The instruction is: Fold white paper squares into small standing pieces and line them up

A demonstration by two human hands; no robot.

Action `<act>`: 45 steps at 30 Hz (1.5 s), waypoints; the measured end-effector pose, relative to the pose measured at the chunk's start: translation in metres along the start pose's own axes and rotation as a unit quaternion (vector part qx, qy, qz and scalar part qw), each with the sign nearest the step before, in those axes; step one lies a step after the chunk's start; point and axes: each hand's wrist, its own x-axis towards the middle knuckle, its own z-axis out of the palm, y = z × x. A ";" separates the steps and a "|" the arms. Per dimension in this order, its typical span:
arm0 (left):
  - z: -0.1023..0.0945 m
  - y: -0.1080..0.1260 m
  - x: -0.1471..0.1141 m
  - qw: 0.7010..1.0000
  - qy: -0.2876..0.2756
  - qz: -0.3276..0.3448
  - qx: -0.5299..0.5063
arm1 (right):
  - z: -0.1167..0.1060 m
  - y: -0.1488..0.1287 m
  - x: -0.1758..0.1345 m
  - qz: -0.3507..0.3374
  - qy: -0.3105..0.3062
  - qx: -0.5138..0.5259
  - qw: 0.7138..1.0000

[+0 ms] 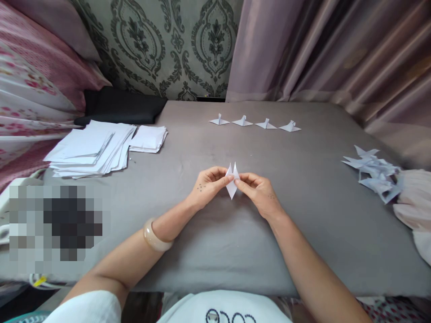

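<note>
Above the middle of the table, a small white folded paper (231, 190) is pinched between both hands. It has two narrow points at the top and one point at the bottom, like a partly folded origami crane. My left hand (211, 185) grips its left side, thumb in front and fingers behind. On the right side, my right hand (257, 190) pinches it the same way, the thumb lying near the centre. The fingertips behind the paper are hidden. Farther back stand several folded paper cranes (244, 121) in a row with their wings spread.
At the left lie a stack of large white paper sheets (90, 152) and a smaller stack of paper squares (148, 138). Behind them is a black folded item (124, 105). More folded paper shapes (377, 172) are heaped at the right, beside pale bunched cloth (415, 211).
</note>
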 end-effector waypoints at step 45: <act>-0.007 -0.002 0.007 0.982 0.028 -0.158 -0.095 | 0.011 -0.002 -0.005 0.108 -0.075 -0.015 0.991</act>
